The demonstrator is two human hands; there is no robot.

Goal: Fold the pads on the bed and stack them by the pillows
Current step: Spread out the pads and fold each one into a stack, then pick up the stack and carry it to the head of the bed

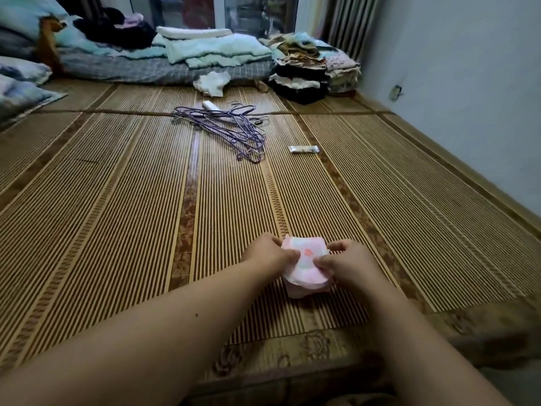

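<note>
Pink pad (304, 266) pinched between both hands (270, 254) on the mat (117, 200)

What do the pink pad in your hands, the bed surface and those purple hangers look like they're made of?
Pink pad: soft, thin cloth-like or nonwoven sheet, matte; it creases in the grip of the left hand and right hand.
Bed mat: likely woven bamboo or rattan strips, glossy; it shows fine slats and reflected light.
Hangers: thin wire, probably plastic-coated, judging by the uniform purple.
</note>
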